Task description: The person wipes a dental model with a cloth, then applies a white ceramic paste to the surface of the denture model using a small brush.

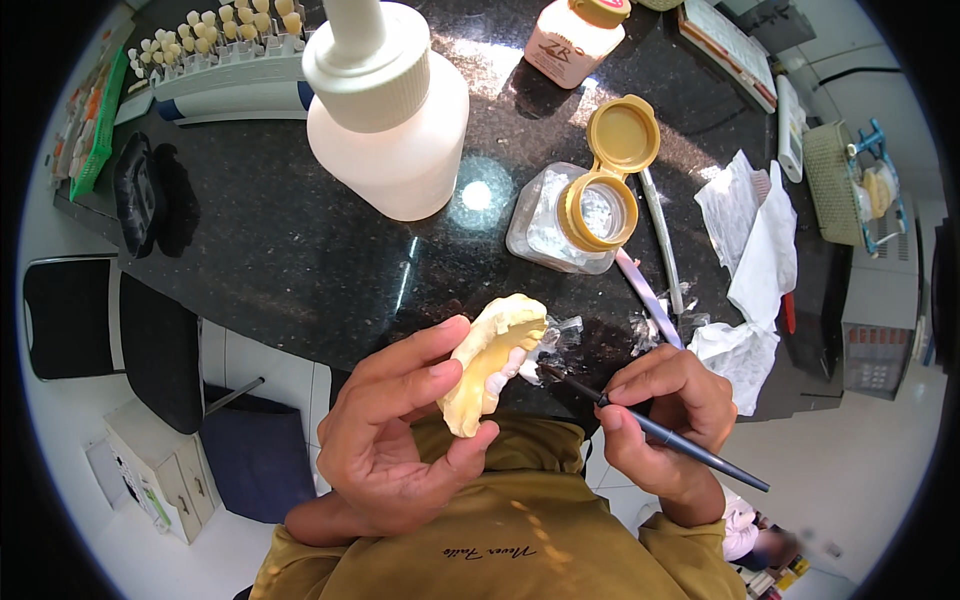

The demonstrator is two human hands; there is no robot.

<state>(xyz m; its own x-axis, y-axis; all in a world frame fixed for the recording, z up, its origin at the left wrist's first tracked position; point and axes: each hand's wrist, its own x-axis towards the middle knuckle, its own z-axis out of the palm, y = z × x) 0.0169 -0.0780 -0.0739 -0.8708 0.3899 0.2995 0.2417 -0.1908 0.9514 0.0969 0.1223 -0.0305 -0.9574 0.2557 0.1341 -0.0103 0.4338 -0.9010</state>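
Hiding brush (655, 428) tip: dental cast (490, 360).

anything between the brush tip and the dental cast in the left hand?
Nothing visible. The left hand holds the yellow dental cast up over the counter edge, and the right hand points the dark brush at it. The tip sits right at the cast's white teeth; the gap is open.
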